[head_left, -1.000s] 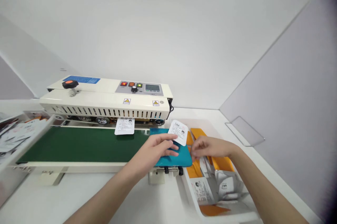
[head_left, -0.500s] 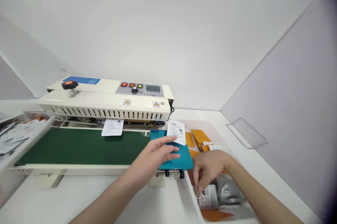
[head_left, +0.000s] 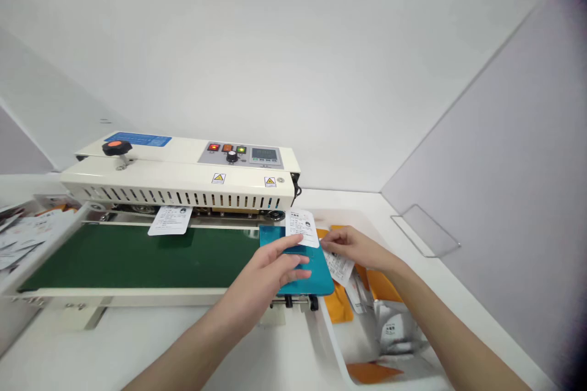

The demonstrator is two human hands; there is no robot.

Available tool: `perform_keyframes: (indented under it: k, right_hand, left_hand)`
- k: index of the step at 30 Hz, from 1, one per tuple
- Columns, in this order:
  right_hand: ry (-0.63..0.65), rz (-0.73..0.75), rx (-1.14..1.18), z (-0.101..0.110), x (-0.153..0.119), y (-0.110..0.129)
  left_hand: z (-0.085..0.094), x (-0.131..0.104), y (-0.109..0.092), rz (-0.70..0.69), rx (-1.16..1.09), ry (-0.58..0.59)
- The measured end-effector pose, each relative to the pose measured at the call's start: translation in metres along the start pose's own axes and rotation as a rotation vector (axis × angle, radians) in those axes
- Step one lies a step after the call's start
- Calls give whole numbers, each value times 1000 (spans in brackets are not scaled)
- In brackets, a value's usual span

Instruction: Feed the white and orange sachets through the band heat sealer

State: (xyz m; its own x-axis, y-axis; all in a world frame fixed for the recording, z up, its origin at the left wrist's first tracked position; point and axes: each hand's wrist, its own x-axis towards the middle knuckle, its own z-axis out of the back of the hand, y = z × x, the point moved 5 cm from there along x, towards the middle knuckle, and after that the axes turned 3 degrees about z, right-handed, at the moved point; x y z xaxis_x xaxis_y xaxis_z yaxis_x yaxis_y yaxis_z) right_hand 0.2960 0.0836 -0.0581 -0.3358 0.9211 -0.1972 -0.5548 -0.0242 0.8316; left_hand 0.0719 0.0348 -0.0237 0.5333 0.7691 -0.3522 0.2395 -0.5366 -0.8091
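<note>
My left hand (head_left: 275, 265) lies over the teal plate (head_left: 323, 281) with its fingers spread, the index fingertip on a white printed pouch (head_left: 301, 227). Beside the plate, my right hand (head_left: 351, 244) pinches the top of another white printed pouch (head_left: 339, 267) over the white bin (head_left: 337, 348). A third pouch (head_left: 170, 221) sits with its upper edge under the cream sealing machine (head_left: 183, 174), above the green belt (head_left: 137, 256). Orange and silver pouches (head_left: 397, 327) lie in the bin.
A pile of printed pouches (head_left: 27, 235) lies at the far left. A wire frame (head_left: 424, 230) is by the right wall. The machine's black knob (head_left: 117, 147) stands up at its left end.
My right hand has moved up from low in the bin to beside the teal plate, bringing a pouch. The pouch under the machine has shifted left. The pouch under my left hand has straightened and moved slightly left.
</note>
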Motion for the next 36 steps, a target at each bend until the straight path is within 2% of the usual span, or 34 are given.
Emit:
perform_keyframes:
  k: [2, 5, 11, 18, 24, 36]
  right_hand:
    - [-100, -34, 56, 5, 2, -6]
    - [-174, -70, 78, 10, 3, -10]
    - [-229, 4, 141, 13, 3, -2]
    - [-299, 11, 206, 18, 3, -8]
    - [-296, -23, 187, 19, 4, -12]
    - [-288, -34, 120, 18, 3, -4]
  left_hand:
    - [1, -1, 0, 1, -3, 4]
    - [3, -3, 0, 7, -5, 2]
    - [3, -4, -7, 3, -49, -19]
    - [4, -5, -9, -1, -77, -41]
    - [6, -4, -8, 11, -73, -56]
    - [6, -6, -10, 26, -31, -49]
